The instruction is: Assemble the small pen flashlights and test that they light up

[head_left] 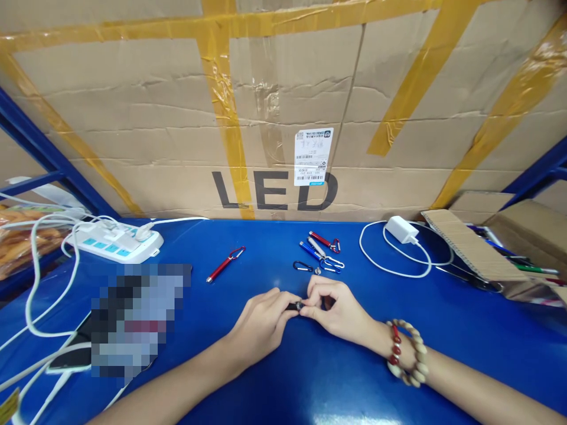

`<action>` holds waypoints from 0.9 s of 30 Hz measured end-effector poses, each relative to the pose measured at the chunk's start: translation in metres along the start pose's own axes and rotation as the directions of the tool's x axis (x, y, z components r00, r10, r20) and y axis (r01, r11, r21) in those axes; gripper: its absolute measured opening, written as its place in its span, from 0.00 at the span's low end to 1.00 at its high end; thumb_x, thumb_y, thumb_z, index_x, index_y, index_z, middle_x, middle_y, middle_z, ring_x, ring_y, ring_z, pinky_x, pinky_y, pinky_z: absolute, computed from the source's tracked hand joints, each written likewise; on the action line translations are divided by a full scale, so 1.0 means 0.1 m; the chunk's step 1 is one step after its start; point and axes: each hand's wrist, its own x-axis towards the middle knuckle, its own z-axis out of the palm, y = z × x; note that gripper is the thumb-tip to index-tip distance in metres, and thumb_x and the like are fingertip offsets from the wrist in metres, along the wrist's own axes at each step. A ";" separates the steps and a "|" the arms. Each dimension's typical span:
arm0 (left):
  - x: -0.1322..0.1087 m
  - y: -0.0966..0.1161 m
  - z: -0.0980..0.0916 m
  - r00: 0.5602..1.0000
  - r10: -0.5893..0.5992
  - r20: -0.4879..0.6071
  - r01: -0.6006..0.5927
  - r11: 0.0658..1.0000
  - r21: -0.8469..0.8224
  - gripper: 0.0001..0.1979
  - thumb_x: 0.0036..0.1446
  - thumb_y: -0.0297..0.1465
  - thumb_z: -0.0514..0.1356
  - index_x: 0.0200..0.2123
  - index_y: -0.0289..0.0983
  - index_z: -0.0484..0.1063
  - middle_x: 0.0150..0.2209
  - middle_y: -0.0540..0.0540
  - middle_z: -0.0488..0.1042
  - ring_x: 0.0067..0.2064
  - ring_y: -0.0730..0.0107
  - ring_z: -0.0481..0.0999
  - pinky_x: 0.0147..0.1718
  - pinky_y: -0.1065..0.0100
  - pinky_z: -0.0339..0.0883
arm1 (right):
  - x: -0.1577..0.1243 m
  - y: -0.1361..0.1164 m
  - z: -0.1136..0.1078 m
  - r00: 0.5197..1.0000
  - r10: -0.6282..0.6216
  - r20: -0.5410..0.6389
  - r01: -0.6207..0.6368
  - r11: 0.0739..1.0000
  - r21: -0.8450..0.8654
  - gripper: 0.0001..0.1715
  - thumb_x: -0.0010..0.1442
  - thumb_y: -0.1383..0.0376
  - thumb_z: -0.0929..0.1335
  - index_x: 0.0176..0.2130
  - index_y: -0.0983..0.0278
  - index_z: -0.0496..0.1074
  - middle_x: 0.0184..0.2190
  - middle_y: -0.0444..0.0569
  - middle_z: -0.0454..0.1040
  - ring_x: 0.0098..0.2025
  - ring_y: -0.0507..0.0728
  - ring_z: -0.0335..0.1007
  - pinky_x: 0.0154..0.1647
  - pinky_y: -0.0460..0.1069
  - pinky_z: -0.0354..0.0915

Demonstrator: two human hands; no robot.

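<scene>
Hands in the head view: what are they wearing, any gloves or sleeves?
No gloves, no sleeves in view. The left hand and its wrist carry nothing. The right hand has a bracelet at the wrist: round cream beads with a few dark red ones. No rings visible.

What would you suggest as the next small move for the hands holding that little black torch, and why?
Probably a gentle twist: the left hand grips the small black torch by its barrel and the right hand pinches its silvery tip, so turning the tip while the barrel is held steady seems apt. Whether that would tighten or loosen it, I cannot tell.
</scene>
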 end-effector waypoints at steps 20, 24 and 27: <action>-0.01 0.02 0.00 0.999 -0.039 -0.015 0.039 0.999 -0.008 0.06 0.62 0.29 0.51 0.41 0.39 0.66 0.34 0.49 0.76 0.34 0.68 0.75 0.34 0.69 0.68 | 0.03 0.02 -0.01 0.996 0.075 0.051 -0.077 0.996 0.036 0.17 0.52 0.61 0.68 0.18 0.64 0.62 0.20 0.42 0.62 0.21 0.48 0.56 0.21 0.44 0.55; 0.00 0.03 -0.03 0.999 -0.053 0.003 0.053 0.998 -0.019 0.07 0.62 0.29 0.50 0.41 0.39 0.66 0.34 0.49 0.76 0.34 0.68 0.74 0.34 0.69 0.69 | 0.04 0.03 -0.01 0.994 0.093 0.063 -0.096 0.994 0.054 0.19 0.53 0.58 0.68 0.18 0.64 0.62 0.20 0.42 0.63 0.22 0.49 0.57 0.21 0.45 0.54; 0.02 0.04 -0.03 0.999 -0.054 0.000 0.054 0.999 -0.008 0.07 0.62 0.28 0.50 0.42 0.39 0.66 0.34 0.49 0.76 0.34 0.68 0.74 0.34 0.69 0.69 | 0.04 0.03 -0.01 0.992 0.106 0.065 -0.110 0.993 0.050 0.19 0.52 0.57 0.68 0.18 0.64 0.61 0.20 0.42 0.62 0.22 0.49 0.56 0.22 0.45 0.54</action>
